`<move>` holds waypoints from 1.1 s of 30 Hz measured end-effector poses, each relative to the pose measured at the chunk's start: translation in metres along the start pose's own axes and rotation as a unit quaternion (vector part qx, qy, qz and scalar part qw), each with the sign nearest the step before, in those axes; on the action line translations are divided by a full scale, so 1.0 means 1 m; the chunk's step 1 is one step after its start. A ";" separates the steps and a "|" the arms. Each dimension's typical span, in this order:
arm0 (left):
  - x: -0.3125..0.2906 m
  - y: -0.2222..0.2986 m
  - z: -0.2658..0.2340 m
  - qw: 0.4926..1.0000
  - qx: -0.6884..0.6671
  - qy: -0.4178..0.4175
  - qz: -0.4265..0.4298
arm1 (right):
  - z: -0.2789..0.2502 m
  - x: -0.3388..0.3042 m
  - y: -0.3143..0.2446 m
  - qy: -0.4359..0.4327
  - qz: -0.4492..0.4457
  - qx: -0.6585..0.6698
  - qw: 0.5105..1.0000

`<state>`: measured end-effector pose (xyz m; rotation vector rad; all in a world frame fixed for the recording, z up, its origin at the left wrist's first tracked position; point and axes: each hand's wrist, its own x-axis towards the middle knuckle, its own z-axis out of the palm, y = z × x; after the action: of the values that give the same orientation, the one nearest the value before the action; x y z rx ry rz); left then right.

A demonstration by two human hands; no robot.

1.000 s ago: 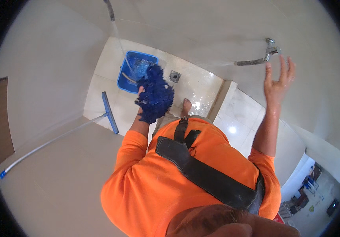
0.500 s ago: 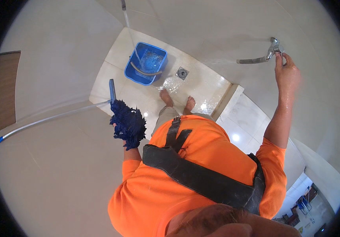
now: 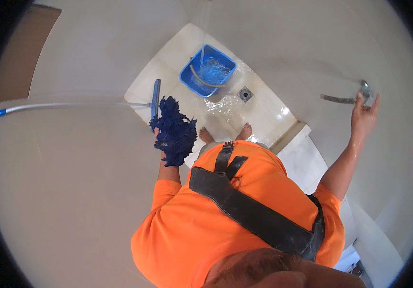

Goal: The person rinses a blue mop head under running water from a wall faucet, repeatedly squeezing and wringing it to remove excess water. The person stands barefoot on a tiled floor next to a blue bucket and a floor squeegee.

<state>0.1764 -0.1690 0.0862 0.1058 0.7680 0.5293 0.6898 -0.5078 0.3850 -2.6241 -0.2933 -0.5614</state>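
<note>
My left hand (image 3: 157, 132) is mostly hidden behind a dark blue shaggy cloth (image 3: 176, 134) that hangs bunched in its grip. At the right wall, my right hand (image 3: 364, 120) has its fingers on both sides of a chrome tap (image 3: 366, 91), holding its handle. A short grey hose (image 3: 336, 99) sticks out from the tap to the left. A blue bucket (image 3: 185, 77) stands on the wet tiled floor ahead of my feet. Water pours into it from above, and the water inside is churning.
A floor squeegee (image 3: 156, 93) leans left of the cloth, its long pale handle (image 3: 72, 104) reaching toward a brown door (image 3: 21, 53). Right of the bucket lies a square floor drain (image 3: 245, 94). A raised sill (image 3: 290, 138) edges the wet floor at right.
The view has shifted, so the bucket and drain appear farther right and the tap lower. My left hand still holds the cloth. The thin spray earlier seen at the hose end no longer shows.
</note>
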 end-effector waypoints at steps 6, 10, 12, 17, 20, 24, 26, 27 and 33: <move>-0.005 -0.007 -0.019 0.999 -0.008 0.039 0.017 | 0.060 -0.024 0.036 0.074 0.107 0.148 0.980; -0.015 -0.003 -0.054 0.996 -0.004 0.078 0.029 | 0.133 -0.057 0.056 -0.080 0.079 0.126 0.986; -0.014 0.009 -0.077 0.994 0.008 0.101 0.031 | 0.193 -0.089 0.078 -0.211 0.036 0.090 0.973; -0.009 0.080 -0.143 0.986 0.088 0.143 0.021 | 0.304 -0.267 0.181 -0.498 -0.119 -0.061 0.857; -0.021 0.122 -0.191 0.955 0.250 0.154 0.048 | 0.297 -0.354 0.215 -0.702 0.044 -0.059 0.708; -0.020 0.105 -0.219 0.804 0.563 0.105 0.158 | 0.231 -0.365 0.202 -0.680 0.211 -0.031 0.701; -0.013 0.107 -0.217 0.809 0.570 0.076 0.123 | 0.227 -0.359 0.212 -0.628 0.218 -0.025 0.747; -0.001 0.118 -0.207 0.829 0.550 0.076 0.064 | 0.232 -0.367 0.228 -0.617 0.187 -0.028 0.764; 0.024 0.119 -0.176 0.858 0.404 0.175 -0.266 | 0.240 -0.335 0.141 -0.486 0.222 0.064 0.843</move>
<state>0.0203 -0.0714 -0.0230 0.5720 1.2901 -0.3480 0.5122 -0.5592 -0.0090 -2.4846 0.0037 0.9454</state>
